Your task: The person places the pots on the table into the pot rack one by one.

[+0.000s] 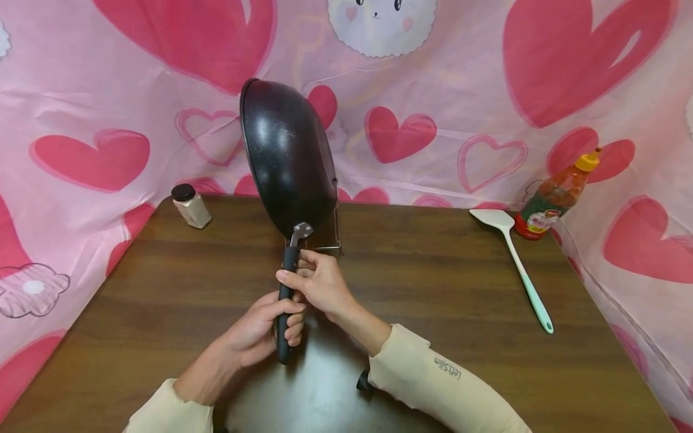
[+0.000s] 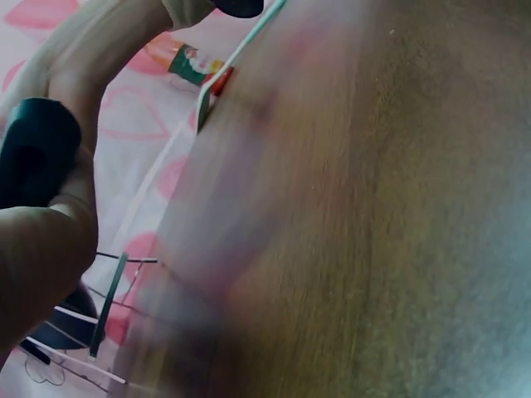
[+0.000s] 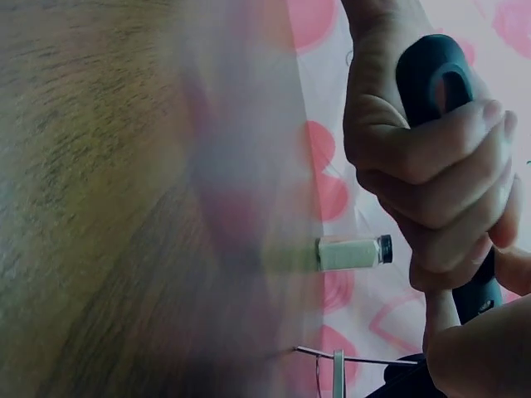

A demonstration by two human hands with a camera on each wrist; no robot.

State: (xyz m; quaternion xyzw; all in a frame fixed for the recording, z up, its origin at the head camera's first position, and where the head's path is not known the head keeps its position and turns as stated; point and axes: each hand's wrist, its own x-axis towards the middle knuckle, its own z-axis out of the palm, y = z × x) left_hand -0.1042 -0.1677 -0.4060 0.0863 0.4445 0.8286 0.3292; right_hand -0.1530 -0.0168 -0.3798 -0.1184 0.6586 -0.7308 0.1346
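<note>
A dark wok [image 1: 287, 156] is held up over the table, tilted on its side with its outer bottom facing right. My left hand [image 1: 265, 328] curls round the lower part of its black handle [image 1: 283, 346]. Higher on the same handle, near the metal joint, my right hand [image 1: 322, 282] grips with thumb and fingers. The handle's end [image 3: 419, 79] pokes out above the left hand's curled fingers in the right wrist view. Inside the wok cannot be seen. Behind it stands a thin wire rack [image 1: 338, 225], mostly hidden by the wok.
A jar [image 1: 194, 210] of pale contents with a black lid stands at the back left. On the right lie a white and mint spatula [image 1: 522, 264] and, beside it, a sauce bottle [image 1: 549, 201]. A shiny grey surface [image 1: 319, 391] with a black knob [image 1: 364, 381] is at the front.
</note>
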